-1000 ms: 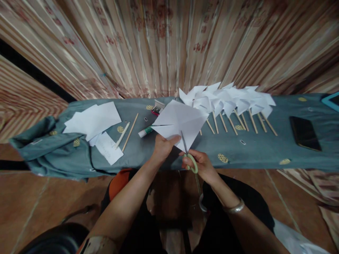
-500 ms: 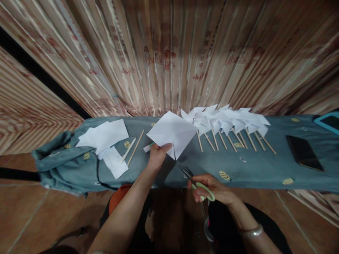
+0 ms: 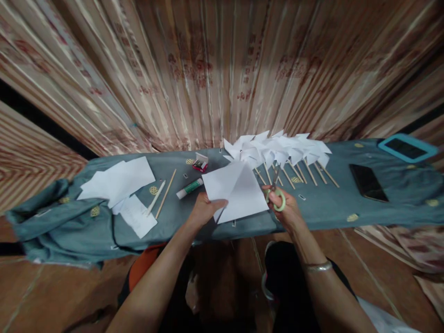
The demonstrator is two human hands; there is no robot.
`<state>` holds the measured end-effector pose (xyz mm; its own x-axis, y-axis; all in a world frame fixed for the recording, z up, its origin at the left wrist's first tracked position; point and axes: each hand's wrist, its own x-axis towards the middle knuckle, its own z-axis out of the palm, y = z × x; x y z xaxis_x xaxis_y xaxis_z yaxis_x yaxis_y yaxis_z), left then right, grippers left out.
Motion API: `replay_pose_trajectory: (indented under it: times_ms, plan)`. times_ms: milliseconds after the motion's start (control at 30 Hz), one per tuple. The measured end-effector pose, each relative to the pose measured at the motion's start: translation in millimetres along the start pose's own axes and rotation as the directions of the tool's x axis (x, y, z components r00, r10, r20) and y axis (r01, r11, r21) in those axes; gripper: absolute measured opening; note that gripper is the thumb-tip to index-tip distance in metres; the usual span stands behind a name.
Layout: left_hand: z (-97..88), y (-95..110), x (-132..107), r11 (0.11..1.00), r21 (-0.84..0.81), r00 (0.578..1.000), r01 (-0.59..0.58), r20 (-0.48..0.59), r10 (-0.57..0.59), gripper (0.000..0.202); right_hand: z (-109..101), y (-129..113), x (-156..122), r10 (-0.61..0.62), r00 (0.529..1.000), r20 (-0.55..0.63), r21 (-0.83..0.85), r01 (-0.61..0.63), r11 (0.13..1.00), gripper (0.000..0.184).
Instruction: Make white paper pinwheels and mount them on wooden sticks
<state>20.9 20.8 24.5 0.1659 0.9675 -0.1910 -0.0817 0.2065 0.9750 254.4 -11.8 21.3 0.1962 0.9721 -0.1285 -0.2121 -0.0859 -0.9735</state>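
My left hand pinches a white paper square by its left side, thumb on top. A slit shows in the paper near that thumb, and a crease runs across the sheet. Green-handled scissors are in my right hand, blades pointing away from me and upward, beside the paper's right corner. Behind the sheet lie several white paper pinwheels in an overlapping row, their wooden sticks toward me. A glue stick rests left of the paper.
A small red box sits behind the glue stick. At left are paper sheets, a white pencil-like stick and a wooden stick. A black phone and a blue-framed tablet lie at right on the green cloth.
The paper has turned and come lower, uncovering the glue stick and red box. My right hand has lifted the scissors up to the paper's right side, blades now pointing away. The view has shifted right.
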Motion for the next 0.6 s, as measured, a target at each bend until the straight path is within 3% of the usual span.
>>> replay_pose_trajectory:
  times_ms: [133, 333, 400, 500, 600]
  plan:
    - [-0.5, -1, -3, 0.998, 0.057, 0.996, 0.009, 0.085, -0.014, 0.023, 4, 2, 0, 0.049, 0.998, 0.041, 0.004, -0.049, 0.999, 0.046]
    - [-4.2, 4, -3, 0.993, 0.065, 0.99, 0.097, 0.098, -0.103, 0.024, 12, 1, -4, 0.148, 0.984, 0.099, 0.044, -0.153, 0.987, 0.046]
    - [-3.1, 7, -3, 0.993, -0.02, 0.99, 0.112, 0.089, -0.11, 0.028, 15, 0, -3, 0.149, 0.988, 0.049, 0.106, -0.154, 0.982, 0.047]
    - [5.0, 9, -4, 0.947, -0.31, 0.996, 0.085, 0.06, -0.07, 0.038, 19, -3, 1, 0.144, 0.988, -0.059, 0.232, -0.126, 0.964, 0.045]
    - [19.1, 6, -10, 0.867, -0.478, 0.988, 0.14, 0.131, -0.087, 0.041, 26, -4, 6, 0.124, 0.98, -0.155, 0.321, -0.068, 0.945, 0.041]
